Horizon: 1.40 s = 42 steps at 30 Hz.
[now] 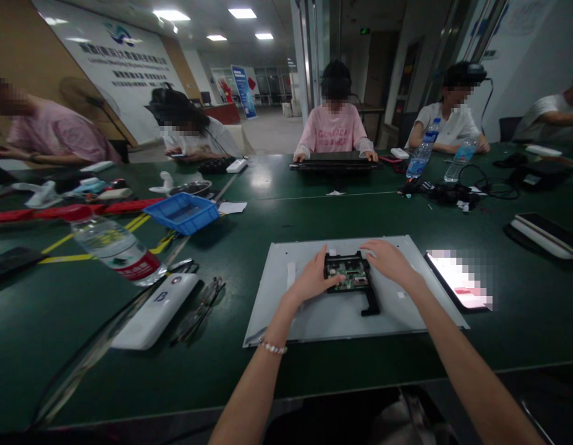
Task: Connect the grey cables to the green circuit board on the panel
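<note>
A grey-white flat panel [272, 290] lies in front of me on the table. On its middle rests a black plastic frame [370, 301] carrying a green circuit board [353, 278]. My left hand [313, 276] grips the frame's left side, with the thumb over the board's lower edge. At the frame's upper right corner, my right hand [390, 262] has its fingers bent round the edge; part of that grip is hidden. A lit phone [462, 284] lies against the panel's right side.
To my left are a white power bank [159, 312], glasses [200, 312], a tipped water bottle [117, 247] and a blue tray [165, 219]. Several people sit across the table; one holds a dark panel [335, 164]. Bottles [423, 151] and cables [457, 193] lie at back right.
</note>
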Motion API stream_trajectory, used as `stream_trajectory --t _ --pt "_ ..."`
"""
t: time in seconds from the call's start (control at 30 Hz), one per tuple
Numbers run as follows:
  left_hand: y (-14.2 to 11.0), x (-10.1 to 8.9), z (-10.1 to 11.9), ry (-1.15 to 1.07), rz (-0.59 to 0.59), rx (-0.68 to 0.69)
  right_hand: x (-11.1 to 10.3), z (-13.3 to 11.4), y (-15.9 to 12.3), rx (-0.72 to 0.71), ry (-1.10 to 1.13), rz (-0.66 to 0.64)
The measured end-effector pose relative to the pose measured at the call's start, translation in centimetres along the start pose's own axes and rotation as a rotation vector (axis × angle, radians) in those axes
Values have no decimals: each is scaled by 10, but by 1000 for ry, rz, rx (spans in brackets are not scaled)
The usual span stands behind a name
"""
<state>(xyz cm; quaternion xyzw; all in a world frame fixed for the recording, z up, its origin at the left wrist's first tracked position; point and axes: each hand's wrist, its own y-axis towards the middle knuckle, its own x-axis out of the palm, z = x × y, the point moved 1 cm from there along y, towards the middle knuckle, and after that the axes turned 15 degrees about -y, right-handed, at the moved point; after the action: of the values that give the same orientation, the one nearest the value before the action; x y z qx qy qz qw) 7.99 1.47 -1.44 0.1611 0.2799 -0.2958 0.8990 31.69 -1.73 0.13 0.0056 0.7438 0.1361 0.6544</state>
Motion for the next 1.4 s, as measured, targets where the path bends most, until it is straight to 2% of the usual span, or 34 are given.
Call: stream_trajectory --t 0.13,0.23,0.37,0.53,0.9,1.07,1.13,1.3,1.4 --pt "1 0 8 28 63 30 0 42 -31 152 58 -11" --pt "1 4 21 129 121 98 3 54 -50 228 142 -29" --pt "-1 14 41 276 74 225 9 53 -63 266 225 -52" --pt "-6 25 57 356 -34 291 12 52 -64 342 242 -63" --pt "-7 37 60 415 -131 362 14 50 -60 364 334 -39" --pt "-7 42 58 402 -178 380 11 46 -58 362 308 -40" --pt "-6 42 58 374 -178 365 12 44 -57 395 385 -38" --pt "-4 41 60 344 -174 346 19 39 -57 496 796 -66" --pt "-4 41 62 344 -167 348 22 34 -56 477 800 -66"
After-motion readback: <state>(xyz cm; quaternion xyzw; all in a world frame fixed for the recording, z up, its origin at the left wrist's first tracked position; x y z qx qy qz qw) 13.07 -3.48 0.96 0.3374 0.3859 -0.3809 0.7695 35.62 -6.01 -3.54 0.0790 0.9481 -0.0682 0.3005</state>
